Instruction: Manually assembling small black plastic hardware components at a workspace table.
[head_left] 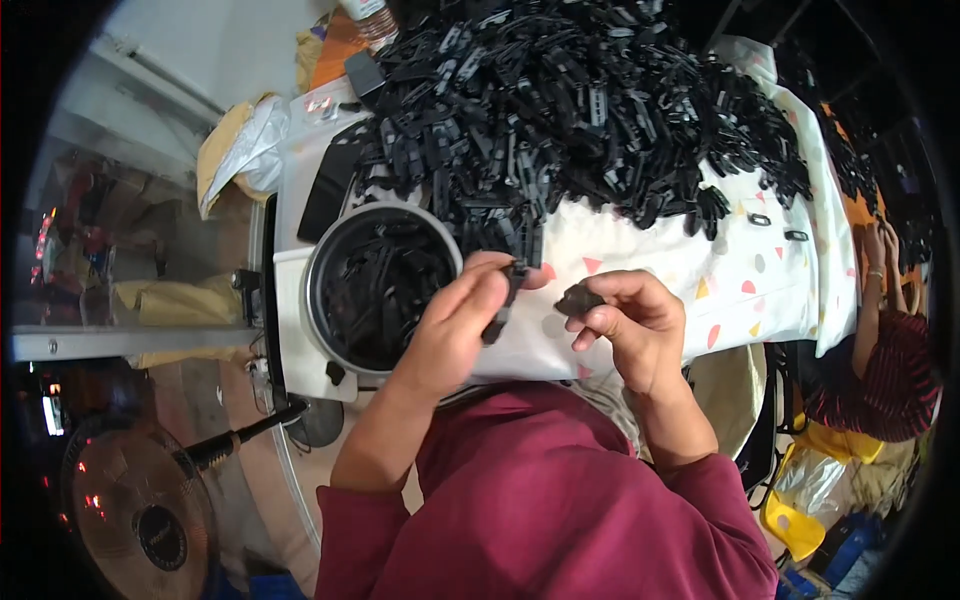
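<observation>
The left hand (470, 320) pinches a long black plastic piece (503, 300) just above the worktop (640, 240), beside a round bowl (320, 250) full of black parts. The right hand (630, 320) grips a small dark part (578, 298) close by, in front of a big pile of black pieces (580, 110).

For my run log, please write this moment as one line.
left hand: holds black plastic strip | right hand: holds small dark piece | bowl: black parts inside | pile of black parts: on table
</observation>
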